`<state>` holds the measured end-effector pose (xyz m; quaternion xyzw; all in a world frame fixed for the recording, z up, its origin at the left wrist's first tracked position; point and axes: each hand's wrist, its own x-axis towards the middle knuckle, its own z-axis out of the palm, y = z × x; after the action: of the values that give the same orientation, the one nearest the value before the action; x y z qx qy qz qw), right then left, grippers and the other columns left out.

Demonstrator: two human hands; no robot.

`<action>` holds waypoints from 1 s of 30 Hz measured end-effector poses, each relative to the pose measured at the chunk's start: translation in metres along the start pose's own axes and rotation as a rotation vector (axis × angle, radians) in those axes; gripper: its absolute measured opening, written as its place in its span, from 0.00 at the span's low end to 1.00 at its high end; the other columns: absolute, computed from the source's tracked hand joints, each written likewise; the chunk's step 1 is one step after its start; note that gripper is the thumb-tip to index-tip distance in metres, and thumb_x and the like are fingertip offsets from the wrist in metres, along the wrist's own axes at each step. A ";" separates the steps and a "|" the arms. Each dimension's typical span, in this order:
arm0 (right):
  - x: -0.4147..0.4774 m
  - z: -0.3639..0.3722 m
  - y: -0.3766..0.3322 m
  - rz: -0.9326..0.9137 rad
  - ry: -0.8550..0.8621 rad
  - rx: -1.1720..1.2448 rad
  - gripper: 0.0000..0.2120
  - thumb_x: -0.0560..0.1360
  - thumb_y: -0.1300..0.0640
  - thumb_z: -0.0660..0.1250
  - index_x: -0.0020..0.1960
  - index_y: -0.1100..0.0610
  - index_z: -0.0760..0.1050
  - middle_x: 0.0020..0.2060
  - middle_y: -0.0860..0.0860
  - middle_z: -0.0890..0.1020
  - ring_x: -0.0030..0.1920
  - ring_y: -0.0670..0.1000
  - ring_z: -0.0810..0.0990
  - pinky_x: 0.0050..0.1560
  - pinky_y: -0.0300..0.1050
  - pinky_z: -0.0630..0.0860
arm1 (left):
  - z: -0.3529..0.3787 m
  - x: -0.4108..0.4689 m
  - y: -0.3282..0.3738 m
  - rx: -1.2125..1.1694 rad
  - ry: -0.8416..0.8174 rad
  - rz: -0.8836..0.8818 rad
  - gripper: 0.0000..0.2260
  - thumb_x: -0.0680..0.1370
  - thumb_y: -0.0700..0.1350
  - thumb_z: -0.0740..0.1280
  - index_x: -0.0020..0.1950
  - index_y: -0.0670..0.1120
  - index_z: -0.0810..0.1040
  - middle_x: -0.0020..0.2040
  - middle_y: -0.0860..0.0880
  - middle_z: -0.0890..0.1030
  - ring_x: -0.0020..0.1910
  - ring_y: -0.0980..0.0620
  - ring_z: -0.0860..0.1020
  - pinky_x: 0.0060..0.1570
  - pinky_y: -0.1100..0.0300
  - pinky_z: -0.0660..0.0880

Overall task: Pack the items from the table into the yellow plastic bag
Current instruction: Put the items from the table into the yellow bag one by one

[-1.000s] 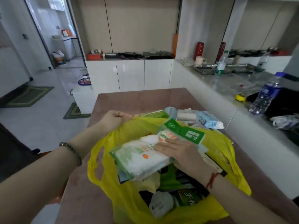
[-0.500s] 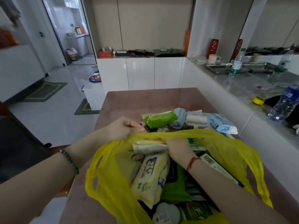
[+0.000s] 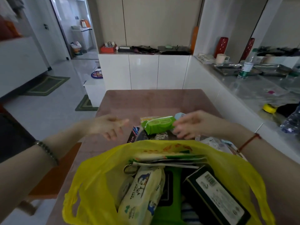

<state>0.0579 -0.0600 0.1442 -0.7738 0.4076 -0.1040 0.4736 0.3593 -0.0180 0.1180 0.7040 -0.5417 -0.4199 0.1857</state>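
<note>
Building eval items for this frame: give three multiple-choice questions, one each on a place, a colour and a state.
1. Where is the green pack? A on the table beyond the yellow bag; B inside the bag; C on the floor.
2. Colour of the cord on the right wrist? A blue; B white; C red.
3. State of the left hand? A gripping a bag handle; B open, empty; C holding a bottle.
Key: A, it lies past the bag's far rim; C, red thread shows at the wrist; B, fingers spread, nothing in them.
</note>
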 end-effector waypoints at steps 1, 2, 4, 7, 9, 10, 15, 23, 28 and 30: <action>0.010 -0.010 0.002 -0.003 0.085 0.170 0.15 0.75 0.57 0.65 0.61 0.57 0.74 0.50 0.51 0.83 0.41 0.42 0.84 0.41 0.35 0.80 | 0.000 0.008 0.003 -0.034 0.012 -0.006 0.24 0.76 0.59 0.58 0.63 0.43 0.73 0.45 0.46 0.81 0.38 0.50 0.79 0.42 0.57 0.76; 0.023 -0.017 0.007 0.014 0.145 0.296 0.15 0.74 0.57 0.65 0.60 0.58 0.74 0.51 0.53 0.83 0.40 0.43 0.84 0.40 0.36 0.81 | 0.002 0.015 0.004 -0.055 0.030 -0.007 0.21 0.79 0.56 0.55 0.65 0.44 0.71 0.46 0.46 0.80 0.41 0.48 0.78 0.44 0.57 0.75; 0.054 -0.019 0.022 0.100 0.195 0.458 0.15 0.74 0.54 0.66 0.59 0.57 0.73 0.57 0.57 0.80 0.45 0.49 0.83 0.44 0.41 0.81 | 0.005 0.032 0.005 -0.086 0.074 -0.039 0.21 0.80 0.55 0.54 0.68 0.45 0.69 0.49 0.46 0.78 0.48 0.45 0.77 0.49 0.54 0.74; 0.098 -0.002 0.047 0.266 0.164 0.523 0.18 0.75 0.53 0.65 0.61 0.61 0.71 0.58 0.59 0.77 0.57 0.58 0.78 0.57 0.50 0.75 | 0.016 0.062 -0.003 -0.108 0.072 -0.092 0.22 0.79 0.55 0.55 0.70 0.44 0.66 0.58 0.45 0.77 0.54 0.46 0.76 0.53 0.53 0.73; 0.125 0.019 0.066 0.384 0.112 0.492 0.17 0.75 0.52 0.64 0.61 0.59 0.70 0.56 0.59 0.76 0.59 0.59 0.76 0.59 0.51 0.73 | 0.029 0.083 -0.013 -0.107 0.047 -0.142 0.23 0.79 0.54 0.56 0.71 0.45 0.64 0.63 0.44 0.74 0.57 0.46 0.73 0.56 0.53 0.70; 0.138 0.031 0.076 0.438 0.077 0.461 0.18 0.75 0.51 0.65 0.61 0.59 0.70 0.55 0.59 0.75 0.58 0.58 0.76 0.58 0.51 0.73 | 0.036 0.093 -0.017 -0.108 0.034 -0.178 0.22 0.80 0.54 0.56 0.71 0.45 0.64 0.64 0.44 0.72 0.58 0.46 0.72 0.56 0.54 0.69; 0.191 0.086 0.114 0.634 -0.166 0.348 0.20 0.75 0.47 0.65 0.58 0.61 0.71 0.52 0.60 0.78 0.42 0.50 0.79 0.33 0.41 0.76 | 0.071 0.140 -0.055 -0.142 -0.019 -0.319 0.24 0.78 0.48 0.62 0.72 0.42 0.63 0.69 0.43 0.69 0.62 0.46 0.72 0.56 0.56 0.71; 0.206 0.122 0.105 0.693 -0.230 0.804 0.04 0.78 0.61 0.59 0.48 0.60 0.71 0.39 0.55 0.77 0.39 0.52 0.77 0.45 0.48 0.77 | 0.088 0.154 -0.091 -0.205 0.033 -0.320 0.34 0.71 0.50 0.72 0.71 0.41 0.62 0.69 0.42 0.71 0.65 0.45 0.72 0.65 0.55 0.70; 0.179 0.095 0.063 0.465 -0.209 1.034 0.08 0.76 0.66 0.57 0.41 0.61 0.74 0.28 0.53 0.82 0.28 0.48 0.81 0.31 0.41 0.80 | 0.068 0.118 -0.059 -0.528 -0.004 -0.263 0.13 0.77 0.50 0.63 0.59 0.46 0.74 0.55 0.48 0.83 0.44 0.57 0.81 0.39 0.72 0.75; 0.161 0.084 0.045 0.333 -0.173 0.962 0.07 0.74 0.69 0.58 0.49 0.62 0.74 0.36 0.55 0.80 0.33 0.48 0.80 0.33 0.38 0.79 | 0.053 0.100 -0.043 -0.723 -0.081 -0.194 0.07 0.77 0.46 0.62 0.51 0.45 0.77 0.38 0.52 0.87 0.34 0.58 0.83 0.32 0.70 0.78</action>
<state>0.1840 -0.1332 0.0263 -0.3990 0.3906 -0.1385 0.8179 0.3496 -0.0844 0.0173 0.6238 -0.2964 -0.6273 0.3600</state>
